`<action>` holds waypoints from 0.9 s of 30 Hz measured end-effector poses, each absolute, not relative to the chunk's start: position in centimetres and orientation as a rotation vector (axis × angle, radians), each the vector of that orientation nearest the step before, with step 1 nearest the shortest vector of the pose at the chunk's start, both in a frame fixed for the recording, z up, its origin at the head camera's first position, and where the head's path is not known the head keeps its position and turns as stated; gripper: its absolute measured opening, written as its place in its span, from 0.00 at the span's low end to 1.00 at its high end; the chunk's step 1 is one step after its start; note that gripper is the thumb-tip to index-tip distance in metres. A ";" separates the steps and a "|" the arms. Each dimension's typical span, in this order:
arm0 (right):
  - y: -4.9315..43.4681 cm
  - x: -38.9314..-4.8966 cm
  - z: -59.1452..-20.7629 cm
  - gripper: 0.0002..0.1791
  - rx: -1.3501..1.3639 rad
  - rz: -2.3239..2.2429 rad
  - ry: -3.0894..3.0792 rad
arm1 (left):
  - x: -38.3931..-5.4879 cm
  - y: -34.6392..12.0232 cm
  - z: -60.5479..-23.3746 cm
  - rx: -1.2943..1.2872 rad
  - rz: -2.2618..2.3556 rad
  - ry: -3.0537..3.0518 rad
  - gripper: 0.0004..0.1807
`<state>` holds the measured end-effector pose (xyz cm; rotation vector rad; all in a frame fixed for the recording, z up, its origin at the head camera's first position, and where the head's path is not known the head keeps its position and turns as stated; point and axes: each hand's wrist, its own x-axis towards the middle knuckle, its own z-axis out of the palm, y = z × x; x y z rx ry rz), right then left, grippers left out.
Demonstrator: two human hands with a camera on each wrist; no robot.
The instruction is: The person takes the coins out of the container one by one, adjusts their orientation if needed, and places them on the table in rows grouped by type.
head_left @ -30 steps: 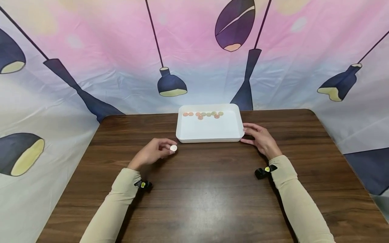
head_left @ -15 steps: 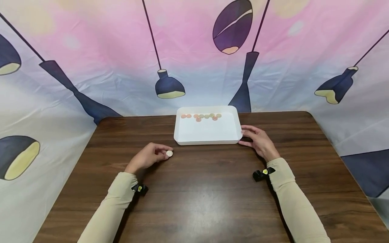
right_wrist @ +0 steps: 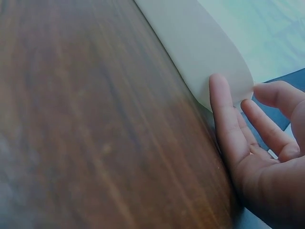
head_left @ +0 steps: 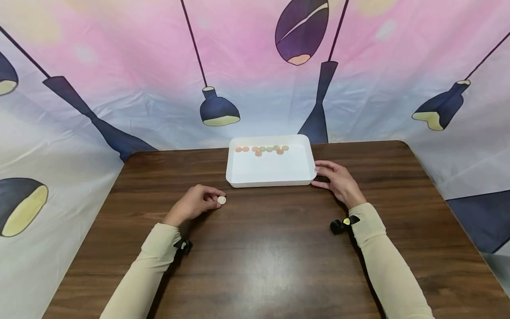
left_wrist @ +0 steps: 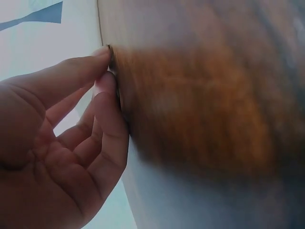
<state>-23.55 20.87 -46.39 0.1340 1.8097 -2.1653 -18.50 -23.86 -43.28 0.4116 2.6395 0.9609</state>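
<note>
In the head view my left hand is low over the table, left of the tray's near left corner. Its thumb and fingertips pinch a small round pale coin-like disc. In the left wrist view the fingertips reach the tabletop, and the disc's face is hidden. A shallow white tray lies at the back of the table. Along its far side lie several reddish and greenish round discs, some overlapping. My right hand touches the tray's near right corner, with fairly straight fingers along its outer wall.
The dark wood table runs up to a patterned cloth backdrop close behind the tray. A small black camera is worn on the right wrist, and another on the left.
My left hand has moved slightly left and down, away from the tray corner, with the pale disc at its fingertips. The right hand stays at the tray. The head view shifts slightly.
</note>
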 end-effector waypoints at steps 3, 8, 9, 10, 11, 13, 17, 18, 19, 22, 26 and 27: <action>20.9 -23.7 -46.2 0.28 0.124 -2.164 1.816 | -18.7 -23.7 -43.1 0.442 0.911 2.672 0.15; 20.8 -23.9 -46.1 0.27 0.120 -2.169 1.820 | -18.7 -23.4 -42.9 0.433 0.864 2.702 0.15; 20.8 -23.9 -46.1 0.27 0.122 -2.169 1.821 | -18.6 -23.4 -42.9 0.428 0.867 2.704 0.15; 20.8 -23.8 -46.2 0.26 0.127 -2.172 1.820 | -18.5 -23.3 -42.9 0.425 0.871 2.709 0.15; 20.8 -23.7 -46.3 0.27 0.130 -2.172 1.818 | -18.4 -23.3 -42.9 0.420 0.880 2.715 0.14; 20.8 -23.5 -46.3 0.26 0.144 -2.168 1.818 | -18.2 -23.3 -42.8 0.410 0.918 2.734 0.13; 20.8 -23.5 -46.4 0.26 0.157 -2.151 1.831 | -18.2 -23.0 -42.1 0.399 1.041 2.807 0.10; 20.8 -23.5 -46.4 0.26 0.160 -2.149 1.836 | -18.3 -22.8 -41.7 0.405 1.072 2.830 0.10; 20.9 -23.5 -46.4 0.26 0.156 -2.147 1.840 | -18.5 -22.5 -41.4 0.418 1.099 2.851 0.10; 20.9 -23.5 -46.4 0.27 0.145 -2.147 1.842 | -19.2 -21.5 -40.2 0.420 1.178 2.878 0.10; 20.9 -23.5 -46.4 0.27 0.135 -2.157 1.836 | -20.7 -19.9 -39.1 0.417 1.257 2.840 0.11; 20.9 -23.5 -46.4 0.27 0.134 -2.160 1.836 | -21.2 -19.5 -38.9 0.414 1.269 2.826 0.12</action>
